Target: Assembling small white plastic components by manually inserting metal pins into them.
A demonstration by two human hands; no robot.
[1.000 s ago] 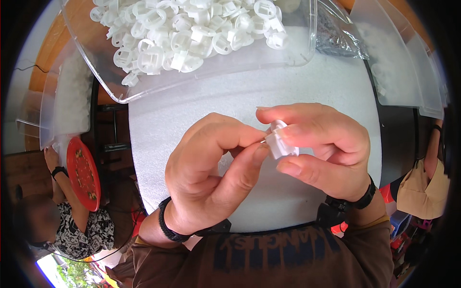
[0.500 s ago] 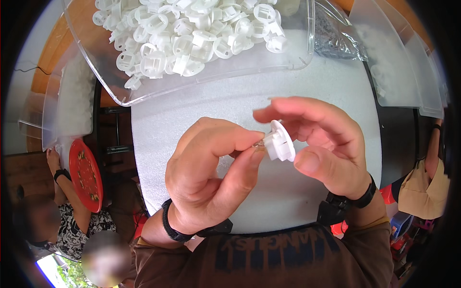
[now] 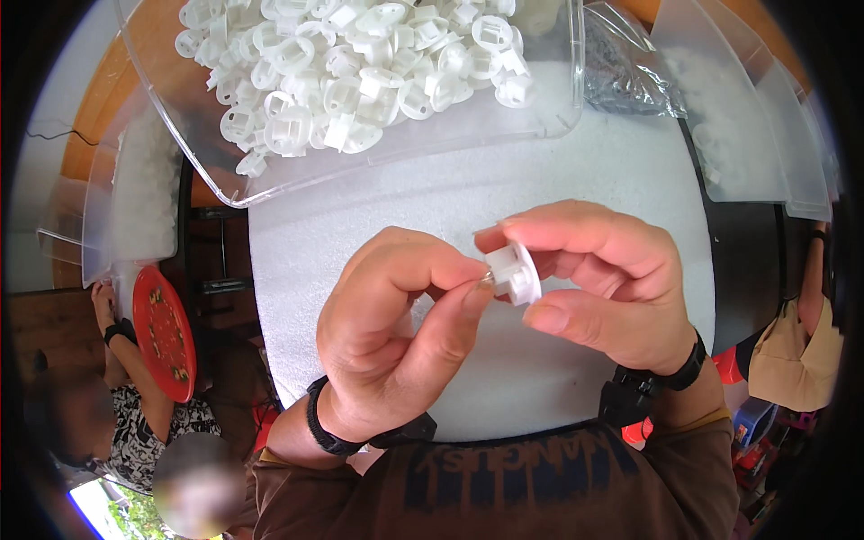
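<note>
**A:** so where's the white plastic piece (image 3: 515,273) sitting?

**B:** dead center, over the white foam sheet (image 3: 432,207). The right hand (image 3: 612,283) pinches it between thumb and fingers, and the left hand (image 3: 396,337) sits at its 8 o'clock, thumb and forefinger pressed together on something tiny at its edge, can't tell what.

**A:** and the containers?

**B:** clear plastic tray (image 3: 378,162) at 12 o'clock, heaped with the same white pieces (image 3: 360,63). Clear bag of small dark parts (image 3: 625,67) at 1 o'clock.

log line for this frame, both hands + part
left hand: pinching a tiny piece against white plastic part | right hand: gripping part | clear tray of similar parts behind | white foam mat below
</note>
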